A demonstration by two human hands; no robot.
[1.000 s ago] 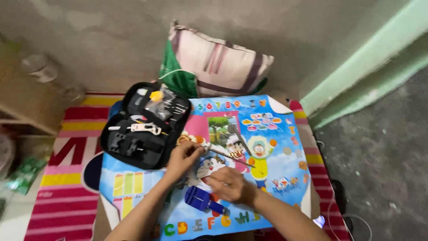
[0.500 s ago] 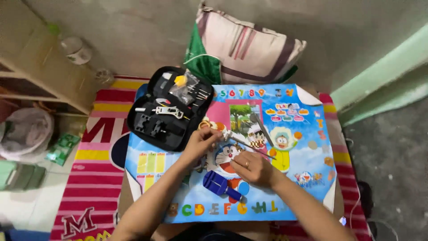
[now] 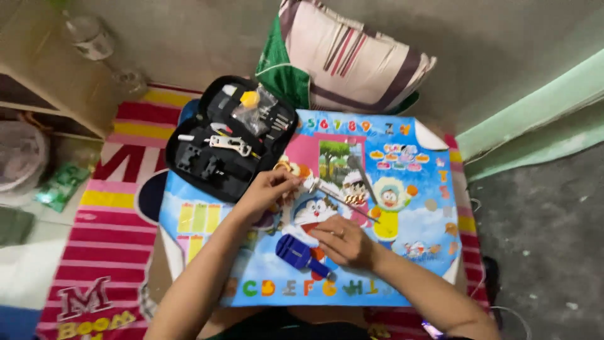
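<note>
Head view: a person sits over a low table covered by a bright cartoon mat point(image 3: 415, 252), both bare hands at work near its middle.
Left hand point(image 3: 267, 192): fingers pinched shut on the near end of a thin metal tool point(image 3: 336, 195), which lies slanting across the mat towards the right.
Right hand point(image 3: 343, 242): loosely curled, palm down, resting on the mat; whether it holds anything underneath, I cannot tell.
Blue tool point(image 3: 302, 255): lies on the mat just beside the right hand, touching or nearly touching its fingers.
Tool case point(image 3: 229, 138): black zip case lying open at the mat's far left corner; it holds a silver wrench-like piece point(image 3: 229, 145), dark blocks in the near half, and a clear bag of small parts with a yellow knob point(image 3: 250, 99) in the far half.
Risk, slipping: the thin tool looks held only by fingertips, so a push could make it skid and scratch or jab.
Risk, lost parts: the open case overhangs the mat's edge; a nudge from the left forearm could probably spill small pieces onto the striped rug point(image 3: 94, 252).
</note>
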